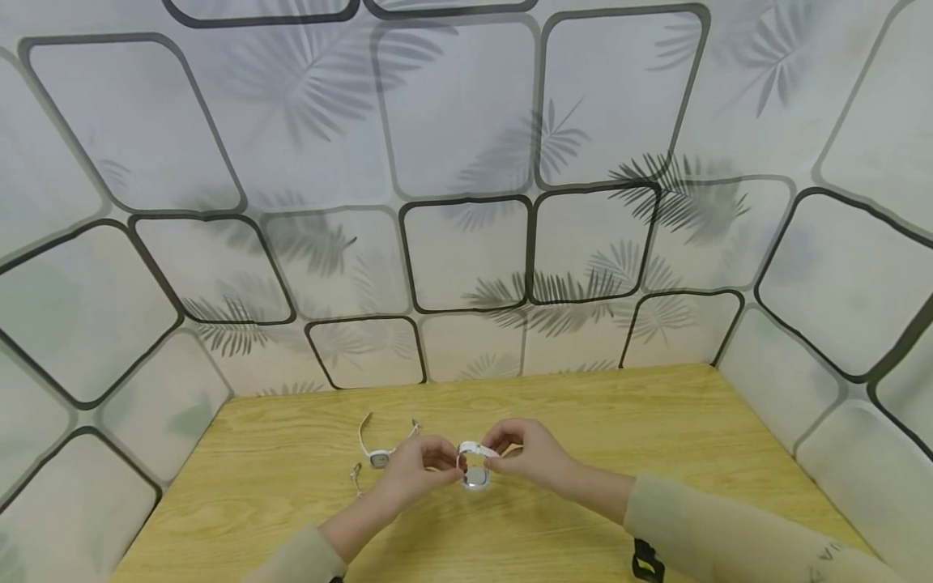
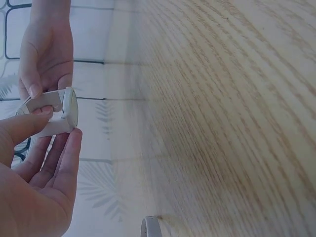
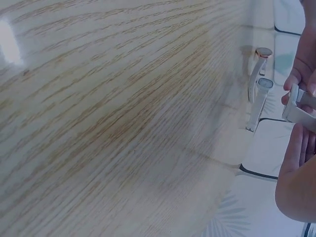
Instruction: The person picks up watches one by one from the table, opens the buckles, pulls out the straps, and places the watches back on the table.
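Both hands hold a white wristwatch (image 1: 475, 478) just above the table, its strap forming a loop with the case at the lower side. My left hand (image 1: 414, 474) pinches the left side of the strap between thumb and fingers. From the other side, my right hand (image 1: 535, 456) pinches the strap's upper right. In the left wrist view the watch (image 2: 70, 108) stands edge-on, the left thumb inside the loop. The right wrist view cuts off part of the watch (image 3: 296, 112). Whether the buckle is fastened cannot be made out.
Left of the hands, a second watch (image 1: 379, 459) lies with its pale strap spread. Another watch strap (image 1: 355, 476) is nearer, partly hidden by the left hand. The wooden table (image 1: 619, 421) meets patterned fabric walls (image 1: 466, 251) at its back and sides.
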